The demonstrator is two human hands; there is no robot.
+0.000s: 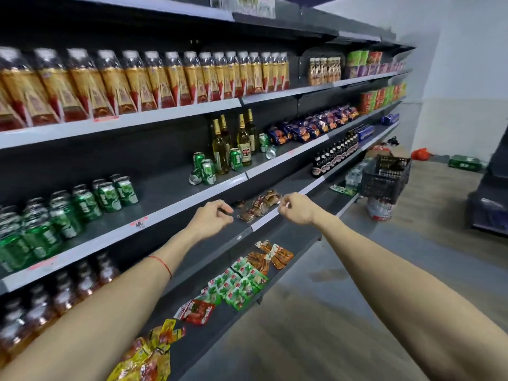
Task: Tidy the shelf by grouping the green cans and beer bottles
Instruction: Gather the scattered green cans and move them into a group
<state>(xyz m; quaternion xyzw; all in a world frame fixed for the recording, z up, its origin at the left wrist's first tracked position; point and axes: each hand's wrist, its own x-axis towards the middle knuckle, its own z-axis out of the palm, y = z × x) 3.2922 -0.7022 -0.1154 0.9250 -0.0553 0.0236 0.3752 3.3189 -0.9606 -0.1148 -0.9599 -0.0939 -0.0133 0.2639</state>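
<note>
Both your arms reach out toward the shelving. Your left hand [211, 217] hangs with its fingers loosely curled and nothing in them, in front of the shelf edge [176, 209]. Your right hand [295, 209] is curled too, thumb and forefinger close together at the white price strip [265, 219]; whether they pinch anything there, I cannot tell.

Between your two sets of fingertips, just past them, lies a heap of brown snack packets [259, 206].

The things you are tidying sit on the shelf above your fingers. Up and beyond your left fingers stand four beer bottles [233, 140] with gold foil necks, and loose green cans [204, 167] are mixed in around them: some upright, one tipped on its side [195, 178] at the near edge, another lying down [270, 152] beyond the bottles, above your right fingers. Well to the left of your left fingers, on that same shelf, a long grouped row of green cans [68, 213] runs toward the frame edge.

Below your fingers, on the lower shelf, lie green and orange sachets [247, 279].
</note>
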